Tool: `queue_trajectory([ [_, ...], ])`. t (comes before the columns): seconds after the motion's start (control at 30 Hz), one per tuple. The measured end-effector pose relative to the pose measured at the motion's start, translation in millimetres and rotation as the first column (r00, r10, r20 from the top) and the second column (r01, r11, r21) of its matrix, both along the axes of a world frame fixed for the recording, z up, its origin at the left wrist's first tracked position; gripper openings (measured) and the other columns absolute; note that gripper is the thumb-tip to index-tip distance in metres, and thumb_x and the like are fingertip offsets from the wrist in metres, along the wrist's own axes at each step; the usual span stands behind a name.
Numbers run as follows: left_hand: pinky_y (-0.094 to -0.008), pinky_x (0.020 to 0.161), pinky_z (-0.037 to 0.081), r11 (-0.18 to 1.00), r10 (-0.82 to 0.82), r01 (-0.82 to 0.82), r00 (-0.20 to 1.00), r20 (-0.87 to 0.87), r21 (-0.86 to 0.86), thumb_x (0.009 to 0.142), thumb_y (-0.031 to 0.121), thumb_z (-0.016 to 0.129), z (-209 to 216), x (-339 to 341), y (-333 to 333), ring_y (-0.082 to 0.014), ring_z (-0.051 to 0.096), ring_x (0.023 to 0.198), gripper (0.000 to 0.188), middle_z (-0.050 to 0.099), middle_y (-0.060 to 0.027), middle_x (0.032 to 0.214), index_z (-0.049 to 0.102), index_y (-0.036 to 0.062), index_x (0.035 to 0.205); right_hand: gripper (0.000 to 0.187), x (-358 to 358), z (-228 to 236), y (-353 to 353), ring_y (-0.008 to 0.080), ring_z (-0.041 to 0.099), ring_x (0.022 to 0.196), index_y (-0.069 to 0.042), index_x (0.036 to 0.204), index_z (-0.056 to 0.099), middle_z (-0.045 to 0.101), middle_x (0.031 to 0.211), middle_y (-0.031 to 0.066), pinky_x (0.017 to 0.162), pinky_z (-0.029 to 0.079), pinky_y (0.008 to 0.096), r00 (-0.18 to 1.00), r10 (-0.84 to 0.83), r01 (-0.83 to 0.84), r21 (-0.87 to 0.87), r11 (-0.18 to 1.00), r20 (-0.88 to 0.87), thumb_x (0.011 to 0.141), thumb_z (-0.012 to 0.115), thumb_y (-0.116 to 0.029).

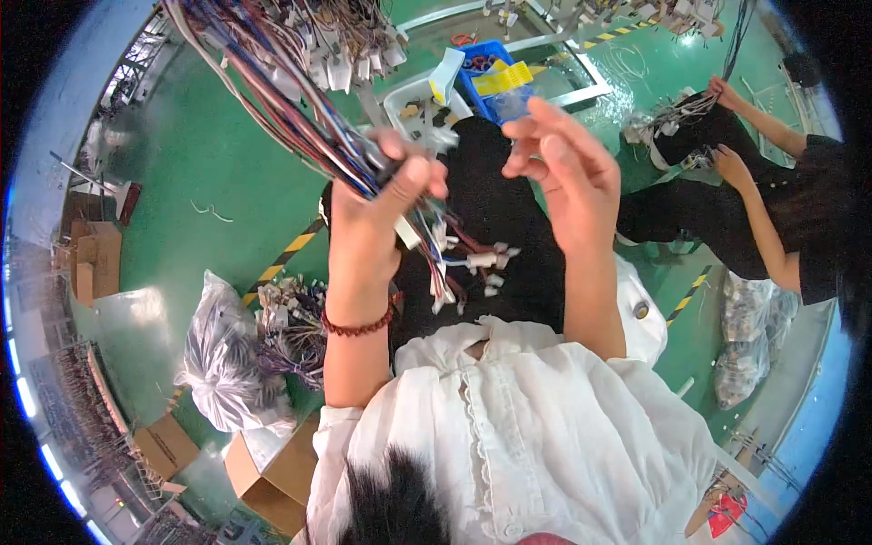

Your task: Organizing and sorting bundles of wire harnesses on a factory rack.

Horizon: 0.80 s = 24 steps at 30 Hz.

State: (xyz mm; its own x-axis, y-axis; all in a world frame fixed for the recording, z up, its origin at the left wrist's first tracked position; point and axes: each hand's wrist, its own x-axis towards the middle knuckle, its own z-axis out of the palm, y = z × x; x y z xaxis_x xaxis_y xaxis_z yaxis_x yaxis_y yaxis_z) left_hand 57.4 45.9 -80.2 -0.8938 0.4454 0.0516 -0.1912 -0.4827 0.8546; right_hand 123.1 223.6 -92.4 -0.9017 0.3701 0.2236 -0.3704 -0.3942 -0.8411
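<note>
My left hand [377,195] is wrapped round a thick bundle of wires [282,118] in red, white, blue and black. The bundle runs up to the upper left, and its lower ends, with white connectors [481,261], hang over my dark-clad lap. Off to the right of the bundle, my right hand [577,177] is raised, fingers partly curled and apart. I see nothing held in it, though its fingertips are blurred. Beyond the fingertips stands a blue bin [490,64] with yellow tags [501,79]; a white tray [400,100] with small parts sits beside it.
More wire harnesses [350,41] with white connectors hang at the top. To the right, a co-worker's hands [727,163] handle wires. A filled plastic bag [227,363], a heap of harnesses [291,327] and a cardboard box [272,472] lie at lower left on the green floor.
</note>
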Motion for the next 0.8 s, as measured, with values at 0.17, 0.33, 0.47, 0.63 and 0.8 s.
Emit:
queue_trajectory([
  [0.17, -0.0305, 0.071, 0.048, 0.959, 0.104, -0.138, 0.984, 0.147, 0.246, 0.088, 0.003, 0.059, -10.1, -6.5, -9.2, -0.0165, 0.056, 0.075, 0.016, 0.055, -0.0069, 0.083, 0.045, 0.0069, 0.095, 0.026, 20.7, -31.0, 3.6, 0.0157, 0.059, 0.089, 0.003, 0.106, 0.063, 0.06, 0.105, 0.0122, 0.079, 0.047, 0.0277, 0.937, 0.235, -0.317, 0.349, 0.882, 0.256, 0.085, 0.056, -0.011],
  [0.33, -0.0312, 0.072, 0.044, 0.918, 0.039, -0.094, 0.988, 0.148, 0.386, 0.09, 0.005, 0.054, -9.2, -9.6, -11.8, -0.0153, 0.05, 0.075, 0.014, 0.052, -0.0068, 0.086, 0.043, 0.0076, 0.099, 0.027, 35.3, -48.3, 16.7, 0.0137, 0.056, 0.094, 0.002, 0.11, 0.062, 0.06, 0.105, 0.0102, 0.081, 0.045, 0.0253, 0.907, 0.386, -0.41, 0.139, 0.901, 0.168, 0.085, 0.056, -0.004],
  [0.47, -0.0308, 0.074, 0.042, 0.907, 0.028, -0.086, 0.989, 0.146, 0.412, 0.091, 0.006, 0.054, -8.7, -9.1, -13.7, -0.014, 0.048, 0.077, 0.015, 0.052, -0.006, 0.087, 0.042, 0.0086, 0.099, 0.029, 41.2, -40.6, 16.3, 0.0155, 0.059, 0.094, 0.004, 0.111, 0.06, 0.062, 0.107, 0.0119, 0.082, 0.047, 0.027, 0.91, 0.363, -0.401, 0.205, 0.893, 0.199, 0.084, 0.055, -0.002],
  [0.63, -0.0309, 0.075, 0.044, 0.92, 0.089, -0.134, 0.987, 0.135, 0.369, 0.091, 0.006, 0.056, -8.6, -10.8, -11.6, -0.0144, 0.05, 0.077, 0.015, 0.052, -0.0055, 0.087, 0.043, 0.0087, 0.098, 0.024, 45.2, -37.9, 9.5, 0.0196, 0.063, 0.092, 0.006, 0.107, 0.062, 0.064, 0.101, 0.0155, 0.083, 0.049, 0.029, 0.915, 0.309, -0.346, 0.109, 0.932, 0.258, 0.083, 0.057, 0.002],
  [0.8, -0.0301, 0.074, 0.046, 0.943, 0.177, -0.207, 0.975, 0.134, 0.26, 0.09, 0.007, 0.058, -10.3, -11.7, -11.4, -0.0149, 0.051, 0.078, 0.013, 0.053, -0.0058, 0.088, 0.046, 0.0086, 0.095, 0.02, 42.8, -37.9, 4.0, 0.0188, 0.065, 0.074, 0.007, 0.101, 0.063, 0.066, 0.085, 0.0155, 0.069, 0.054, 0.0298, 0.933, 0.218, -0.209, -0.06, 0.976, 0.285, 0.083, 0.059, 0.001],
])
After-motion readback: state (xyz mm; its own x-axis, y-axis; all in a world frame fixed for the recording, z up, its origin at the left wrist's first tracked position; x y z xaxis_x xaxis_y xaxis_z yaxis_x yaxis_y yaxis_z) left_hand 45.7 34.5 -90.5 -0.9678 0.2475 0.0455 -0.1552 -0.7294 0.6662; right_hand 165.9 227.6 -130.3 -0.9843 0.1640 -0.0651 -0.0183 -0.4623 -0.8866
